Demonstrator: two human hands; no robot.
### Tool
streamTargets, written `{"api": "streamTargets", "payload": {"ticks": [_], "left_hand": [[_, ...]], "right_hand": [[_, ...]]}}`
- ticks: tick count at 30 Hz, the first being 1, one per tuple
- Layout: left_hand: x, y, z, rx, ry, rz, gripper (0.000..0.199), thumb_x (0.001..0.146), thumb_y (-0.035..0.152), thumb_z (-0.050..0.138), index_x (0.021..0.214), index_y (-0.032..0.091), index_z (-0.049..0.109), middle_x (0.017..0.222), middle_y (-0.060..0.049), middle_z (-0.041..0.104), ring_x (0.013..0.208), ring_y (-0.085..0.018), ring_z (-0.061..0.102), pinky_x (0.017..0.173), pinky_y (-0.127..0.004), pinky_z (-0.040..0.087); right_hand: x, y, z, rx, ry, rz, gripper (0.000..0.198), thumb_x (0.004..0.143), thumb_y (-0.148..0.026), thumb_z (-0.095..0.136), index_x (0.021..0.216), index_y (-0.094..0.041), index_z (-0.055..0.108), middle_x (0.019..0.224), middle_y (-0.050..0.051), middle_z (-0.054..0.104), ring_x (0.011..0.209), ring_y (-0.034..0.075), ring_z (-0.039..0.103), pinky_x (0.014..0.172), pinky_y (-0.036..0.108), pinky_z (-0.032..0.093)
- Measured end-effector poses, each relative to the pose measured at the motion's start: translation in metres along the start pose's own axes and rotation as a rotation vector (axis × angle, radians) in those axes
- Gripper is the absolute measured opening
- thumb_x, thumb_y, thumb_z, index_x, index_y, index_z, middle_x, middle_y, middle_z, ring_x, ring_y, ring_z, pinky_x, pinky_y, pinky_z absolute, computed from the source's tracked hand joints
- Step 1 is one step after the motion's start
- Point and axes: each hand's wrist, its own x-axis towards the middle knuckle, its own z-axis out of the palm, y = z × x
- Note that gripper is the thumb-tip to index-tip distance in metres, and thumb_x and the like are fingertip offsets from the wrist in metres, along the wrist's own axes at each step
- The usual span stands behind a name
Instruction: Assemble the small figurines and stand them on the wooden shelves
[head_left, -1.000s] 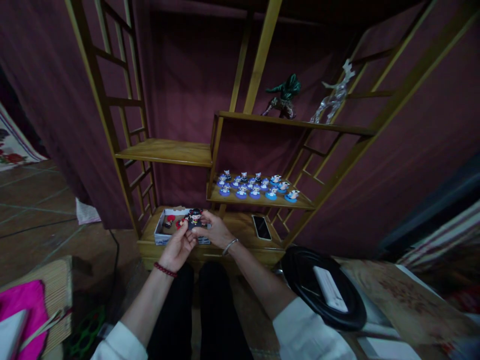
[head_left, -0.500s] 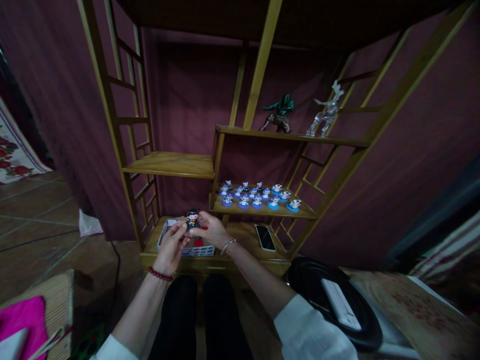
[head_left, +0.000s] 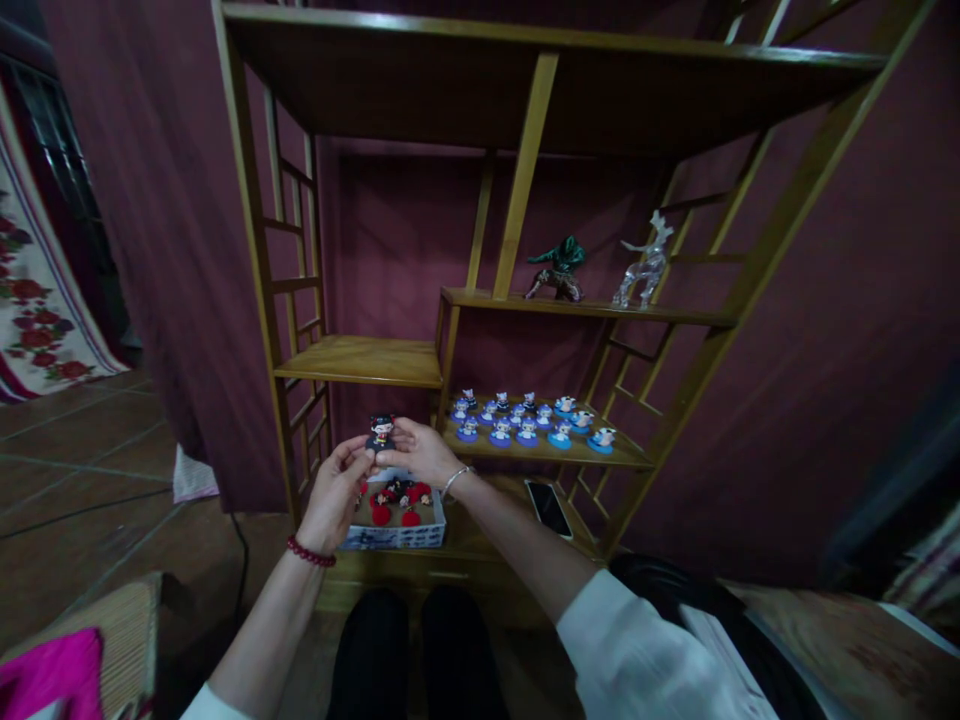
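A small black-haired figurine [head_left: 382, 432] on a dark round base is held up between both hands. My left hand [head_left: 339, 487] pinches the base from the left, thumb in front. On the other side, my right hand [head_left: 424, 455] grips the same base, fingers closed. Just below them a cardboard box [head_left: 397, 536] rests on the lowest shelf, with several figurines [head_left: 401, 495] on red and black bases inside; the left hand covers part of its left side.
Several purple- and blue-based figurines [head_left: 501, 432] stand in rows on the middle right shelf. Above are a green-caped statuette [head_left: 559, 268] and a clear deer figure [head_left: 646, 262]. A phone [head_left: 549, 509] lies on the bottom shelf. The left step shelf [head_left: 360, 358] juts out above the hands.
The view has tilted up, so the shelves sit lower in it. Both hands have lifted the figurine from over the box towards the left step shelf, and the box's contents now show.
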Motion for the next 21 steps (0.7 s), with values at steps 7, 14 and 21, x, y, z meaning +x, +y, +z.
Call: {"api": "streamTargets", "payload": {"ticks": [7,14,21], "left_hand": [[0.010,0.024,0.005,0.072,0.020,0.075,0.038,0.056,0.019,0.072,0.090,0.012,0.057,0.070,0.000,0.062,0.058,-0.007,0.056,0.058,-0.018,0.045],[0.021,0.038,0.007,0.129,0.035,0.130,0.037,0.056,0.020,0.072,0.089,0.012,0.059,0.075,-0.001,0.061,0.060,-0.007,0.057,0.061,-0.019,0.045],[0.032,0.048,0.010,0.139,0.023,0.168,0.035,0.056,0.020,0.073,0.087,0.011,0.059,0.074,-0.001,0.062,0.063,-0.008,0.057,0.063,-0.020,0.045]], "right_hand": [[0.020,-0.019,0.002,-0.017,-0.005,-0.053,0.046,0.051,-0.028,0.075,0.091,-0.017,0.054,0.089,0.002,0.064,0.086,0.016,0.061,0.087,0.035,0.045],[0.035,-0.033,0.001,0.031,-0.024,-0.070,0.046,0.049,-0.026,0.076,0.089,-0.017,0.055,0.093,0.003,0.064,0.090,0.016,0.060,0.091,0.036,0.043],[0.050,-0.042,-0.001,0.018,-0.048,-0.092,0.046,0.050,-0.025,0.076,0.091,-0.017,0.056,0.095,0.004,0.064,0.091,0.016,0.060,0.092,0.036,0.042]]}}
